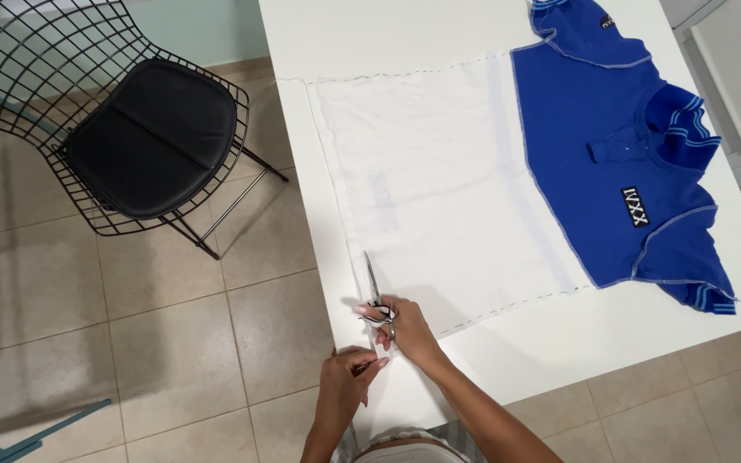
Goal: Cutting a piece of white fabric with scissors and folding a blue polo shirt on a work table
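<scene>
Right hand (406,327) closed around scissors (374,291), blades at hem of polo shirt (508,171) lying flat on white table (439,26). Left hand (349,373) pinches hem edge just below scissors. Risks: slack fabric bunches, cut wanders; left fingertips near blades could get nicked.

Count from my view: one shirt (508,171), blue on top and white below; one pair of scissors (374,287); one white table (370,34); one black wire chair (122,111) with one black cushion (152,137); my two hands, left hand (346,381) and right hand (405,327).
</scene>
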